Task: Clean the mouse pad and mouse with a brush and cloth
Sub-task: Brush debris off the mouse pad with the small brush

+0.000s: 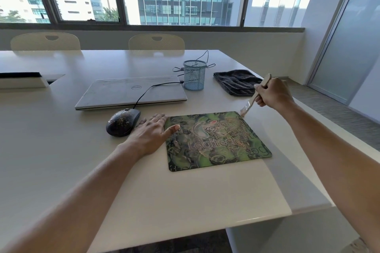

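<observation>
Bright office windows and two pale chairs [45,41] back a long white worktop [61,150]. The right grip [271,94] is curled round the wooden handle of a brush [249,104]. Its bristles hang at the far right corner of the mouse pad [216,141]; whether they touch it, I cannot tell. The left grip [151,135] lies spread and flat on the worktop, thumb resting on the pad's left edge.

The step in hand looks like brushing the pad. Golden grit [236,133] lies scattered on it, mostly below the right grip and toward the body. To do it well, the left grip should bear down so the pad cannot slide. The strokes should be light and go one way, toward the bare worktop on the right grip's side, not toward the left grip.

The mouse [122,122], speckled with the same grit, sits just outside the left grip, very close to it. Its cable [144,94] runs over a closed laptop [131,92] beyond that grip. A blue mesh cup [194,75] stands farther off, between the two grips. The dark cloth [236,81] lies just beyond the right grip, partly hidden by it. Strokes pushed away from the body would likely throw grit onto the cloth or laptop.
</observation>
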Tool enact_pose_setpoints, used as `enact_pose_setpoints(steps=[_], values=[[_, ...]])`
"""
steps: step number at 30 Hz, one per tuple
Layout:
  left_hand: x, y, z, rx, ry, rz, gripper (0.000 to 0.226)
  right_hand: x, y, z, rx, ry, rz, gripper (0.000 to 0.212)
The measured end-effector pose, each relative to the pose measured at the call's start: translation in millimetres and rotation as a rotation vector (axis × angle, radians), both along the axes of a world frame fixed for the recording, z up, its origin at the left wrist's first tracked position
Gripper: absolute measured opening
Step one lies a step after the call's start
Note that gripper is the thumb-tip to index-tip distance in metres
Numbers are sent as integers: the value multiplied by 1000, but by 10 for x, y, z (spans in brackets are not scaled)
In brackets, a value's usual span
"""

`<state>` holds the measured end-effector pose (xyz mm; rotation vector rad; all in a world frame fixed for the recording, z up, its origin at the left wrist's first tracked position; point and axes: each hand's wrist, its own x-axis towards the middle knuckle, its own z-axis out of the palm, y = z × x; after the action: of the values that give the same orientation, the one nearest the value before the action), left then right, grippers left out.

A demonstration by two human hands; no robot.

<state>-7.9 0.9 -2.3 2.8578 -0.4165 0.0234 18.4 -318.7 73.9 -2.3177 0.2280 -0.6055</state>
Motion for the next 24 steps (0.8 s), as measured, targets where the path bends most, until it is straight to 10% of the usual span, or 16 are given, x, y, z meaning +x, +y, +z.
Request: enact_pose_setpoints(steps=[24], values=[[17,21,-16,-5,-8,-4,71,-210,744,37,74,-43,242,32]])
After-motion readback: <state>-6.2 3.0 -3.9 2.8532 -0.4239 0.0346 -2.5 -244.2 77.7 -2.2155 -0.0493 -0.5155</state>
